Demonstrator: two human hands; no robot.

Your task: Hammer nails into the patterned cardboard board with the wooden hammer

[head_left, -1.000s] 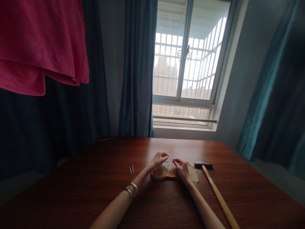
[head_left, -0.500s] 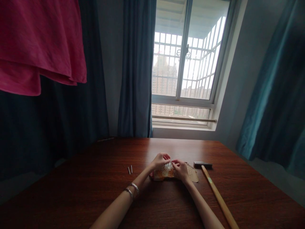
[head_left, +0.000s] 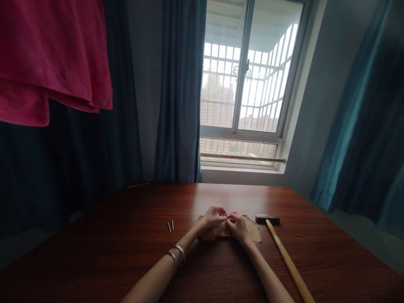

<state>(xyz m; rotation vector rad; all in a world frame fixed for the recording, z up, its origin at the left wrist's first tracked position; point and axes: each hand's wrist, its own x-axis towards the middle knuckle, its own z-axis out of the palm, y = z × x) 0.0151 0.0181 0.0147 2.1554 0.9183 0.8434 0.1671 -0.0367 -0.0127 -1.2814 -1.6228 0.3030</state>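
Note:
A small tan board (head_left: 254, 231) with a row of upright nails lies on the wooden table (head_left: 126, 248), and an orange-patterned woven piece (head_left: 221, 230) covers its left part. Both hands meet over the nails. My left hand (head_left: 212, 216), with two silver bangles on its wrist, has its fingers pinched together at the nail row. My right hand (head_left: 237, 225) is pinched too, fingertips touching the left ones. What they pinch is too small to make out.
A hammer (head_left: 282, 252) with a long wooden handle lies right of the board, head near the far end. Two loose nails (head_left: 171, 226) rest to the left. Blue curtains frame a window beyond the table; red cloth (head_left: 50, 59) hangs at upper left.
The two hands have drawn together over the nail row until their fingertips touch. The view has shifted slightly.

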